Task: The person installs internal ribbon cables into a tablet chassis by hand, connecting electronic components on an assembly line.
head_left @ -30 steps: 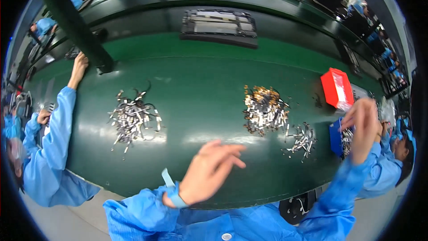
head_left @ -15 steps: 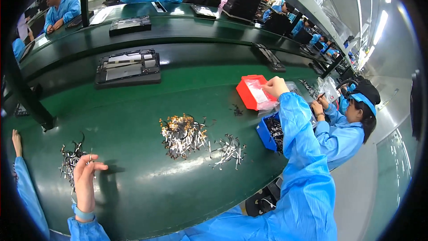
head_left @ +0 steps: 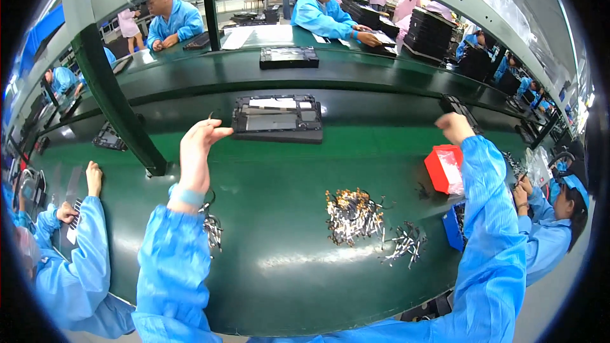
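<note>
My left hand [head_left: 196,155] is raised over the bench, left of a black tablet-like device frame [head_left: 277,121] on a dark pad. Its fingertips pinch a thin dark strip [head_left: 211,115], which looks like a small flex cable. Beyond a red bin [head_left: 437,171] holding clear plastic bags, my right hand [head_left: 455,129] is closed, fingertips pointing left; anything in them is too small to make out. Another device frame [head_left: 469,114] lies just behind that hand. Partly behind my left forearm is a pile of small cables [head_left: 215,232].
A gold-ended cable pile [head_left: 354,219] and a smaller pile [head_left: 406,243] lie mid-bench. A blue parts bin [head_left: 452,228] stands beside my right sleeve. A green post [head_left: 117,98] rises at left. Co-workers sit on both sides [head_left: 76,260] [head_left: 546,235] and across the bench.
My view has swung left. My left hand has moved from beside the left cable pile to near the device frame. My right hand has left the red bin and reached farther across the bench.
</note>
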`<state>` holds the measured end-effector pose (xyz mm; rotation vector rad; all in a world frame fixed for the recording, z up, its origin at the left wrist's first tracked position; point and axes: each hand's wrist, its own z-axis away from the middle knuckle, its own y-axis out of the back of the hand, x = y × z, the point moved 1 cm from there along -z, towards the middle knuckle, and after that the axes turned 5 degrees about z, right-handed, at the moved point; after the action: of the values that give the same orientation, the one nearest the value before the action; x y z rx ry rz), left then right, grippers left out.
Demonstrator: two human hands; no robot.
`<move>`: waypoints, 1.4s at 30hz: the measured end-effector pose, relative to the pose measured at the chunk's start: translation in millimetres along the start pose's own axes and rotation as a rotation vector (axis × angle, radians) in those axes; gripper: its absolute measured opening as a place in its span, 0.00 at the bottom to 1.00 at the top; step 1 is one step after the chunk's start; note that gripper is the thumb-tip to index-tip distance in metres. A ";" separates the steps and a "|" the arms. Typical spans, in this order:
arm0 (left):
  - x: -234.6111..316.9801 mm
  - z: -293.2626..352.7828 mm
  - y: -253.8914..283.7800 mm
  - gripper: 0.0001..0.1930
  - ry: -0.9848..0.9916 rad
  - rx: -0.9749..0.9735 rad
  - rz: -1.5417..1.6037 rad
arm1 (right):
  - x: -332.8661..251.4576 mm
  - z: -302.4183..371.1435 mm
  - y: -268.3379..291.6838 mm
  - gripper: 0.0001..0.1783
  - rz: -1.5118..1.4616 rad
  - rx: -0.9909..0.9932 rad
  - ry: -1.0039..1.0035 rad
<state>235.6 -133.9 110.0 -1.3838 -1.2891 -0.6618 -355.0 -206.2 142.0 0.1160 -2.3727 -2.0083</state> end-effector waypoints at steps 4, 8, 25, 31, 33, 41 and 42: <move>-53.4 -79.7 26.3 0.12 -0.156 0.052 -0.412 | -176.0 -59.6 -35.9 0.25 -0.405 -0.153 0.192; -114.9 -129.9 18.1 0.13 -0.035 0.039 -0.459 | -254.3 -108.9 -135.9 0.31 -0.429 -0.058 0.037; 126.8 51.8 -45.2 0.11 0.363 -0.474 -0.314 | -253.4 -77.8 -17.0 0.27 -1.520 -0.337 0.212; 163.3 198.7 3.1 0.09 0.190 -0.198 -0.304 | -309.1 12.8 -46.1 0.30 -1.365 -0.729 0.686; 147.8 231.1 22.8 0.08 0.140 -0.066 -0.302 | -326.2 47.9 -51.0 0.30 -1.220 -0.850 0.747; 21.4 299.9 22.7 0.07 0.092 0.248 -0.008 | -335.3 87.7 -84.7 0.28 -1.019 -0.913 0.802; 11.5 297.8 18.0 0.08 0.059 0.247 0.009 | -333.3 94.9 -78.3 0.27 -0.927 -0.682 0.849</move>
<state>177.8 149.5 35.9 -1.1597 -1.2704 -0.5142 -26.7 -100.1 57.2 1.8280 -1.0744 -2.1918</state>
